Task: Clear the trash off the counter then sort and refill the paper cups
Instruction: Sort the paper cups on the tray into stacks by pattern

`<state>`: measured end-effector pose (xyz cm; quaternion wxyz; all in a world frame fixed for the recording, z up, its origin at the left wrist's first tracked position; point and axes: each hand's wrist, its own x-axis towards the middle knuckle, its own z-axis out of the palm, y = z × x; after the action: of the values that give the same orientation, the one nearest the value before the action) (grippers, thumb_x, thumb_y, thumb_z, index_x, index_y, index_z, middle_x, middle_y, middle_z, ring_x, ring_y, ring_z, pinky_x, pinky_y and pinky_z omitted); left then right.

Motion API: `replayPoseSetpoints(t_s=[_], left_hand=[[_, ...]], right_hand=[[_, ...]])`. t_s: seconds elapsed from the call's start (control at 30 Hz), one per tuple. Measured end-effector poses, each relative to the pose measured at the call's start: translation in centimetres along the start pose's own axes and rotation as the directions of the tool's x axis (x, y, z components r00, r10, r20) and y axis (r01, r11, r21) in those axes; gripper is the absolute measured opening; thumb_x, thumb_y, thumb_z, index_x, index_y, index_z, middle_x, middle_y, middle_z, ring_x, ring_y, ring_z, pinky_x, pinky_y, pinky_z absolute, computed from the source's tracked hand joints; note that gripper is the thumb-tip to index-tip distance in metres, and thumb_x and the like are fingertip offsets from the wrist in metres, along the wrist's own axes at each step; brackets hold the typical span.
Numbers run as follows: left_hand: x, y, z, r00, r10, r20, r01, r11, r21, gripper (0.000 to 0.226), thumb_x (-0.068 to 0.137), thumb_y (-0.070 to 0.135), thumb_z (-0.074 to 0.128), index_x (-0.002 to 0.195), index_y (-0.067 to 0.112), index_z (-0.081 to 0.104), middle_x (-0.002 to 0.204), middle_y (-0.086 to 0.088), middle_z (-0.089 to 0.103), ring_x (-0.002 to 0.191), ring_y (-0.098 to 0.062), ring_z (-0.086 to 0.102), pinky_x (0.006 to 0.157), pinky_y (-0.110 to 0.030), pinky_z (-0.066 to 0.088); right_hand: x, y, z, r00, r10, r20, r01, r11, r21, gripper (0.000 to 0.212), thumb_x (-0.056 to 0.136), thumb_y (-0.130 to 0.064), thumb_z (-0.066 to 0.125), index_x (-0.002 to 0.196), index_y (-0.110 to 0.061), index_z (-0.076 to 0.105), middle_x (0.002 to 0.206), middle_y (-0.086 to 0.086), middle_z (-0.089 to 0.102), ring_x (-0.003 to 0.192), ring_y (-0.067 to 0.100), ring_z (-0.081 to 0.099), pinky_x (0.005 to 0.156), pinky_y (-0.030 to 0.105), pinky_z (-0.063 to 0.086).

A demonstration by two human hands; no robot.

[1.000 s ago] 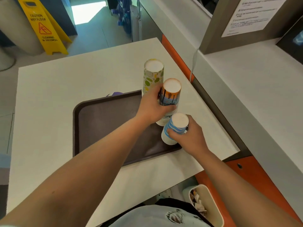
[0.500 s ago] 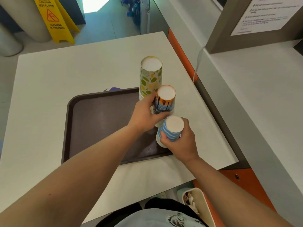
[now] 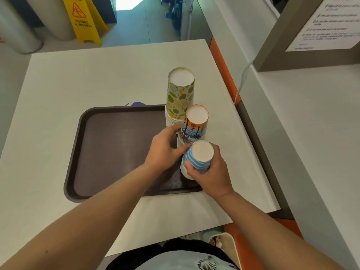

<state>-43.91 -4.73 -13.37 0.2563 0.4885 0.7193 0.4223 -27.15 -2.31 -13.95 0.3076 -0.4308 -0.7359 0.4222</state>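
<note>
Standing mouth-down along the brown tray's [image 3: 109, 152] right edge on the white bench [image 3: 97, 78]: three stacks of tapered paper cups, long axes vertical. Right hand [image 3: 212, 172] grip wraps the blue-striped stack [image 3: 196, 162]; left hand [image 3: 163, 151] grip pinches the palm-print stack [image 3: 194, 125] just beyond it. Green-spotted stack [image 3: 181, 96] farthest, untouched. Smooth printed paper, ridged rims; the tray surface is matte.

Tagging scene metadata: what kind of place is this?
Probably a self-service cafeteria or food court: a dark brown plastic serving tray on a white counter, stacks of upturned patterned paper cups, a yellow wet-floor sign beyond, and a printed notice on the wall.
</note>
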Motion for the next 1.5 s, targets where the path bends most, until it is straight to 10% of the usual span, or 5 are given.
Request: replayPoseSetpoints(t_s=[0.23,0.77,1.2,1.5], left_hand=[[1.4,1.8,-1.4,0.996,0.088,0.012,-0.088,0.996,0.009,0.077,0.069,0.044,0.085,0.135,0.018,0.053,0.126,0.007,0.063,0.113,-0.002,0.058,0.097,-0.018,0.047],[1.3,2.1,-0.5,0.993,0.119,-0.001,-0.119,0.993,-0.005,0.045,0.067,0.002,0.081,0.102,0.004,0.053,0.086,0.017,0.048,0.087,0.020,0.053,0.070,-0.002,0.043],[-1.9,-1.4,-2.3,0.998,0.068,0.019,-0.068,0.998,0.006,0.095,0.059,0.057,0.085,0.136,0.023,0.041,0.125,0.008,0.059,0.118,-0.006,0.057,0.098,-0.028,0.050],[-1.6,-1.0,-1.3,0.999,-0.016,-0.042,0.014,0.999,-0.046,0.084,0.053,0.043,0.080,0.126,0.016,0.047,0.110,0.007,0.058,0.101,0.005,0.055,0.084,-0.005,0.044]], right_hand=[[0.4,-0.3,-1.0,0.999,0.007,0.050,-0.010,0.998,0.066,0.058,0.068,-0.035,0.079,0.116,-0.024,0.049,0.105,-0.020,0.059,0.099,0.001,0.061,0.080,0.016,0.052],[0.0,0.2,-1.8,0.991,0.019,0.130,-0.033,0.994,0.105,0.065,0.066,-0.022,0.090,0.113,-0.030,0.046,0.103,-0.019,0.059,0.098,-0.001,0.061,0.079,0.011,0.051],[1.4,0.4,-1.4,0.997,0.070,-0.013,-0.067,0.987,0.148,0.063,0.070,-0.014,0.086,0.115,-0.020,0.043,0.104,-0.018,0.057,0.094,-0.008,0.062,0.075,0.011,0.053],[0.2,0.2,0.0,0.998,0.049,0.031,-0.052,0.993,0.104,0.068,0.068,-0.012,0.087,0.117,-0.028,0.041,0.106,-0.019,0.056,0.098,-0.009,0.059,0.075,0.006,0.050]])
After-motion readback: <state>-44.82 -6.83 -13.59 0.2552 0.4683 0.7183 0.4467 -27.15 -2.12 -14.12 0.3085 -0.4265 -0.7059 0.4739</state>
